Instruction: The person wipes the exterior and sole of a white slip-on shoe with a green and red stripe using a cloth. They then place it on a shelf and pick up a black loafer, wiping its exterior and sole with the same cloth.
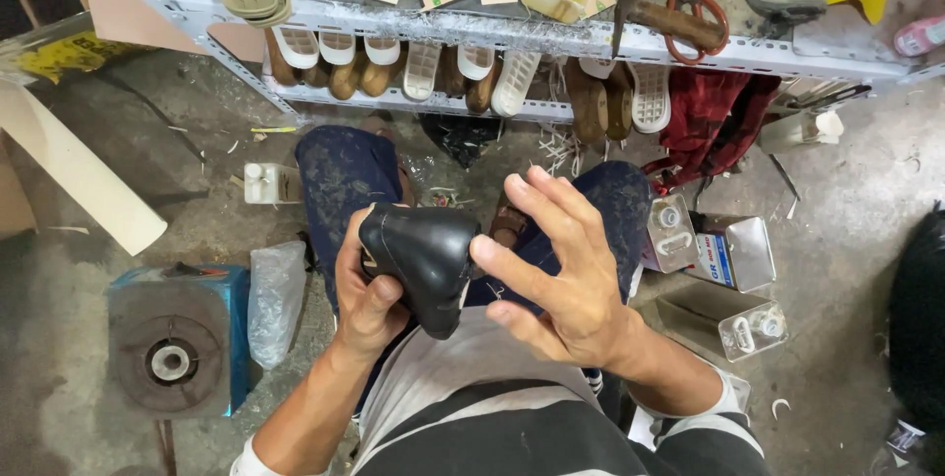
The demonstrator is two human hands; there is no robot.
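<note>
I hold a black leather shoe upper (421,257) over my lap, its rounded toe end up. My left hand (362,297) grips it from the left and underneath, fingers wrapped round its side. My right hand (556,264) is spread open beside it, with the thumb tip pressing on the leather's right edge and the fingers fanned upward. My knees in dark stained trousers (345,176) show beneath.
A metal rack (551,38) ahead holds shoe soles, lasts and pincers. Metal tin cans (724,254) stand on the floor at right, a small burner stove (172,348) and plastic bag (276,294) at left, a cream roll (74,171) far left.
</note>
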